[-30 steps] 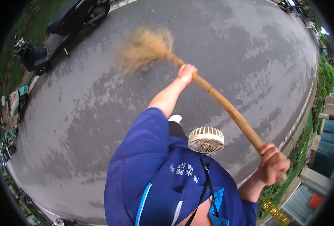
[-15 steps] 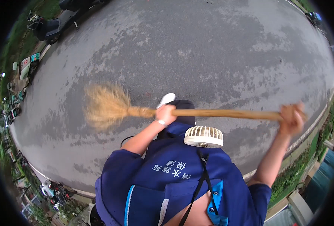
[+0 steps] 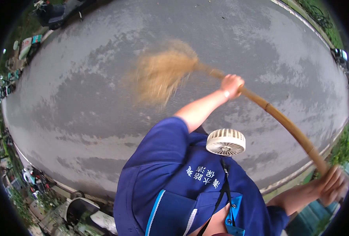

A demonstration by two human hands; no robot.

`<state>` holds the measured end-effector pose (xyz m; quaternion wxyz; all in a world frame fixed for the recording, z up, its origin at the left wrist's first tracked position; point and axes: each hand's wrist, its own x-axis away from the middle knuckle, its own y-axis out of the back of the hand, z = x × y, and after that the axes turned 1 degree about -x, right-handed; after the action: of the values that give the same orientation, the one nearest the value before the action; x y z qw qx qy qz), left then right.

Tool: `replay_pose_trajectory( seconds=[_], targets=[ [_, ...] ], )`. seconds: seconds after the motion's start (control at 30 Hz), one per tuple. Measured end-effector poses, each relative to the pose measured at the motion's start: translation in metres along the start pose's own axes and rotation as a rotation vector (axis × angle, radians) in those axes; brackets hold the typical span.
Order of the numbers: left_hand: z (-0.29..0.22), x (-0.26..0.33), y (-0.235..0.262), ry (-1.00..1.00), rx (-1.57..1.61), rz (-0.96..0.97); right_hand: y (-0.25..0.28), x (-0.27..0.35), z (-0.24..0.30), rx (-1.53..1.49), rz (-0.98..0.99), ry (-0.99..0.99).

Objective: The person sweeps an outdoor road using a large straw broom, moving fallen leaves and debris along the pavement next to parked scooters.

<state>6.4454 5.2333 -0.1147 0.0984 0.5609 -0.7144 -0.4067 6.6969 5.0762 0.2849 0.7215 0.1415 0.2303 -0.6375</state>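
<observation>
Left hand point(image 3: 231, 85) clamps mid-handle and right hand point(image 3: 333, 185) grips the top end of the broom point(image 3: 278, 116); its bristles (blurred) hang over wet asphalt point(image 3: 84, 98). Sweeping well probably means keeping strokes low, left hand steering.

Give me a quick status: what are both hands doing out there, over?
Left hand gripping broom mid-handle; right hand gripping its top end. Bristles blurred over damp grey pavement. No obstacle on the pavement near the bristles.

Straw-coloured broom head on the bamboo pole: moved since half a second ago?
Yes. The straw-coloured broom head has swung from the person's left, near the white neck fan, to ahead over the grey pavement.
</observation>
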Motion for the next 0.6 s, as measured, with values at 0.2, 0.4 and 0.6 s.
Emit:
replay_pose_trajectory(
  seconds=[0.2,0.4,0.6],
  targets=[
    [0.024,-0.226,-0.02,-0.151,-0.036,-0.132,0.048,-0.043,-0.051,0.04,-0.22,0.258],
    [0.004,-0.268,-0.007,-0.125,-0.152,0.008,0.203,-0.151,-0.073,-0.252,-0.308,0.258],
    [0.131,-0.214,-0.08,0.606,-0.008,0.648,0.261,-0.281,-0.293,-0.306,-0.201,-0.319]
  ],
)
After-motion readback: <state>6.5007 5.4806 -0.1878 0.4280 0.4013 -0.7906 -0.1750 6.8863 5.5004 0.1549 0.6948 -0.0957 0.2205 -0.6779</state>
